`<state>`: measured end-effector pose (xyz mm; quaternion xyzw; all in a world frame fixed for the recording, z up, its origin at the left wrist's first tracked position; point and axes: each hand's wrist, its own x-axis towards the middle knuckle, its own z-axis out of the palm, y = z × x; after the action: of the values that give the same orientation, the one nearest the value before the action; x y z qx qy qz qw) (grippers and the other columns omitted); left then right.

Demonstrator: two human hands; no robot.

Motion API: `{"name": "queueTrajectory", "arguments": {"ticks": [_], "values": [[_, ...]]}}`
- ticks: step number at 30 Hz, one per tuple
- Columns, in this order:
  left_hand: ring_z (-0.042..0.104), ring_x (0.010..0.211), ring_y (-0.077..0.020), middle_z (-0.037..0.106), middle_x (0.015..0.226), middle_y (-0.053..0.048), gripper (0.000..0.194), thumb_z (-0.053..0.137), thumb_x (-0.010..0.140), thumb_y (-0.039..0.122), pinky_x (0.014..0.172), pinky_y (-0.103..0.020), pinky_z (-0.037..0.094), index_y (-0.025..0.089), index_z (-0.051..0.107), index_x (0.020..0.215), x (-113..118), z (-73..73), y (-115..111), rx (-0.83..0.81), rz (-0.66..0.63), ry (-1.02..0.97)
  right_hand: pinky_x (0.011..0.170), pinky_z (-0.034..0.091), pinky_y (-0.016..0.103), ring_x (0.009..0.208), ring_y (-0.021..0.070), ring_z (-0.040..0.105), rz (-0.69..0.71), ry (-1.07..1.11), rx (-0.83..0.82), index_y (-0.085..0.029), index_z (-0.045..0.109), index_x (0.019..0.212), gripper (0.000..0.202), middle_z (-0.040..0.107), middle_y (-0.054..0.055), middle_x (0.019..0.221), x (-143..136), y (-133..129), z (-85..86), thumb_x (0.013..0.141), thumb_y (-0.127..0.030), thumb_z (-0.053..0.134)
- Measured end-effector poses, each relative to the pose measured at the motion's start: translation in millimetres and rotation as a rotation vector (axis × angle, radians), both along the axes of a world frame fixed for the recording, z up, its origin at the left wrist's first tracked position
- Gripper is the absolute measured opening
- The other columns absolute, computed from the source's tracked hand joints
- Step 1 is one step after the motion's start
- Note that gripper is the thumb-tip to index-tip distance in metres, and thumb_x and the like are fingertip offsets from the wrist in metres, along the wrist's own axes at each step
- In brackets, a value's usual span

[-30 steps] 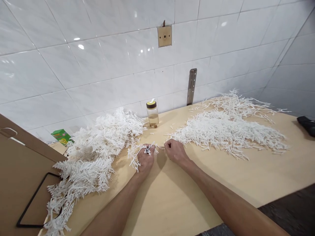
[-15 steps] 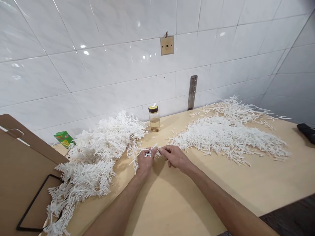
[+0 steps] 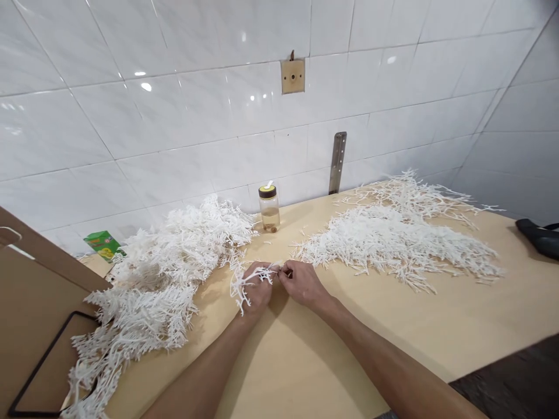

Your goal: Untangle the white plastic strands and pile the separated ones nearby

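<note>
Near the middle of the table, my left hand (image 3: 258, 291) is closed around a white branched plastic sprig (image 3: 241, 286). Its forked twigs spread over the back of the hand toward the left. My right hand (image 3: 303, 283) meets the left fingertips, thumb and forefinger pinched on the sprig's near end; the exact contact is mostly hidden by the fingers. To the left lies a tall heap of bushy white sprigs (image 3: 161, 273). On the right is a flatter pile of similar white sprigs (image 3: 393, 238), with barer, longer twigs (image 3: 419, 195) behind it.
A lidded jar (image 3: 269, 212) of pale liquid stands near the tiled wall. A metal bracket (image 3: 337, 163) leans there. At left are a cardboard box (image 3: 39, 314), a black wire frame (image 3: 41, 366) and a green packet (image 3: 103, 244). A black object (image 3: 539, 237) sits at far right.
My right fingers have curled into a tighter pinch against the left hand. The sprig has turned, its twigs now lying across the back of my left hand. The view has shifted slightly right.
</note>
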<state>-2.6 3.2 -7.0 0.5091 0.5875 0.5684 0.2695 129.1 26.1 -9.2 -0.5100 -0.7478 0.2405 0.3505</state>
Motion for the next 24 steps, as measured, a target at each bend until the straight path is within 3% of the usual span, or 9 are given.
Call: {"name": "queueTrajectory", "arguments": {"ticks": [2,5,7,9,12,14,17,21,24], "values": [[0.059,0.074,-0.0217,0.063,0.071,-0.005,0.016,0.070,0.075,0.032,0.071,-0.033,0.043,0.022,0.065,0.064,1,3.4,-5,0.040,-0.046,0.085,0.060,0.038,0.026,0.064,0.0163,0.057,-0.018,-0.026,0.006,-0.020,0.056,0.061,0.016,0.065,0.003,0.066,-1,1,-1.9,0.077,-0.019,0.055],[0.052,0.063,-0.0179,0.058,0.064,-0.003,0.023,0.065,0.079,0.038,0.064,-0.031,0.040,0.022,0.060,0.063,3,7.4,-9,0.098,-0.044,0.158,0.052,0.036,0.024,0.056,0.0152,0.057,-0.041,0.066,-0.118,-0.021,0.057,0.062,0.014,0.063,0.002,0.061,0,5,-2.3,0.076,-0.021,0.055],[0.047,0.055,-0.0144,0.053,0.057,0.000,0.031,0.065,0.078,0.046,0.058,-0.028,0.036,0.022,0.055,0.061,5,8.6,-9,0.080,-0.035,0.118,0.047,0.036,0.023,0.049,0.0145,0.055,-0.094,0.140,-0.224,-0.021,0.059,0.064,0.013,0.061,0.000,0.055,6,7,-0.9,0.076,-0.021,0.056],[0.039,0.047,-0.0108,0.044,0.049,0.004,0.040,0.068,0.072,0.055,0.050,-0.026,0.031,0.022,0.050,0.059,6,8.5,-7,-0.025,-0.081,-0.044,0.044,0.037,0.023,0.043,0.0137,0.054,-0.149,0.187,-0.271,-0.021,0.061,0.068,0.011,0.060,-0.001,0.053,14,10,0.6,0.077,-0.024,0.056],[0.026,0.040,-0.0062,0.035,0.044,0.009,0.048,0.077,0.060,0.060,0.041,-0.023,0.020,0.021,0.050,0.062,5,7.5,-3,-0.196,-0.198,-0.353,0.045,0.040,0.023,0.042,0.0129,0.055,-0.210,0.213,-0.223,-0.020,0.062,0.072,0.013,0.064,-0.001,0.058,27,15,1.1,0.078,-0.030,0.055],[0.023,0.039,-0.0044,0.035,0.045,0.009,0.049,0.081,0.057,0.057,0.039,-0.022,0.015,0.019,0.050,0.063,3,7.1,-1,-0.226,-0.252,-0.464,0.048,0.042,0.024,0.046,0.0143,0.058,-0.269,0.193,-0.175,-0.020,0.061,0.070,0.017,0.065,0.000,0.060,35,19,0.0,0.078,-0.033,0.055],[0.025,0.039,-0.0033,0.037,0.046,0.009,0.051,0.083,0.056,0.054,0.038,-0.020,0.013,0.018,0.047,0.059,0,7.3,0,-0.217,-0.283,-0.528,0.057,0.045,0.027,0.056,0.0179,0.063,-0.359,0.149,-0.132,-0.020,0.061,0.071,0.019,0.066,0.002,0.064,47,26,-1.9,0.077,-0.038,0.057],[0.026,0.040,-0.0033,0.037,0.047,0.009,0.051,0.084,0.055,0.053,0.037,-0.020,0.013,0.018,0.047,0.059,-2,7.9,0,-0.220,-0.263,-0.565,0.072,0.048,0.033,0.076,0.0224,0.066,-0.495,0.134,0.012,-0.017,0.062,0.088,0.027,0.070,0.008,0.083,57,29,0.4,0.076,-0.041,0.060],[0.025,0.040,-0.0031,0.037,0.047,0.009,0.052,0.085,0.054,0.053,0.038,-0.020,0.012,0.018,0.047,0.060,-1,8.0,1,-0.212,-0.239,-0.575,0.072,0.048,0.034,0.073,0.0212,0.065,-0.440,0.158,0.085,-0.016,0.063,0.094,0.031,0.069,0.009,0.087,50,19,7.6,0.081,-0.043,0.055]]}}
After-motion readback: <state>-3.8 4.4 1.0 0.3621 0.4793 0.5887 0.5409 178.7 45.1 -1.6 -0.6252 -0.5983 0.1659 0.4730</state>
